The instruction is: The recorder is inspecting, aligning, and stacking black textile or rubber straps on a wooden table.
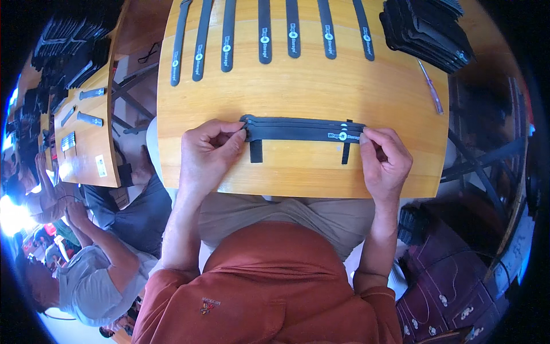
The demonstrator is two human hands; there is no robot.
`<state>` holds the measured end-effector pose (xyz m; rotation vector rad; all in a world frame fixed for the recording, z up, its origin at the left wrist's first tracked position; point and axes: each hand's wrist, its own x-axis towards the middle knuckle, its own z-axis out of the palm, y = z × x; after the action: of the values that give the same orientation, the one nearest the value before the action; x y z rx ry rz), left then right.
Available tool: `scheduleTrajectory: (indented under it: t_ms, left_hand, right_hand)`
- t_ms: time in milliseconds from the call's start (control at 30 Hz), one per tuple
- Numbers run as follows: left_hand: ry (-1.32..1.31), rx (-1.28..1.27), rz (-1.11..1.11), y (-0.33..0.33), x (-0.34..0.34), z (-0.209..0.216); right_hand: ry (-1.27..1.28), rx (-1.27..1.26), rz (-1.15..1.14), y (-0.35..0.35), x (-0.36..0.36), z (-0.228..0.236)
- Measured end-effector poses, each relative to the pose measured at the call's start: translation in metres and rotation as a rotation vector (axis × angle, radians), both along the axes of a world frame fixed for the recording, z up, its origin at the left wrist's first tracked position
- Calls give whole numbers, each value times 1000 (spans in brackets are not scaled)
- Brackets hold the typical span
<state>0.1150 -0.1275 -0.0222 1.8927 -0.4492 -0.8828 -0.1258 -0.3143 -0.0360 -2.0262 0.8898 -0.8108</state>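
Observation:
A small stack of dark straps (292,131) with white print lies crosswise near the front of the table, its layers fanned slightly apart. My left hand (209,150) pinches the stack's left end between thumb and fingers. At the other end, my right hand (385,157) grips the printed tip the same way. Beneath the stack, a short black strip (256,152) sticks out toward me on the left, and a second black strip (345,153) does so on the right.
Several single dark straps (264,34) lie in a row along the wooden table's (309,86) far side. A pile of black straps (427,34) sits at the far right, above a thin screwdriver (431,87). Another person (100,269) sits at a neighbouring table (86,137) on the left.

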Motion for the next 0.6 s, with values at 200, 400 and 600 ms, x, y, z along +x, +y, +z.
scheduleTrajectory:
  t_ms: [200,400,600]
  left_hand:
    - [21,-15,-29,1,1,1]
    - [-26,-22,-44,0,1,3]
    - [-30,-20,-64,0,2,2]
  right_hand:
    - [8,-26,12,-1,0,1]
    - [31,-40,12,-1,-1,1]
    - [41,-69,7,-2,-1,0]
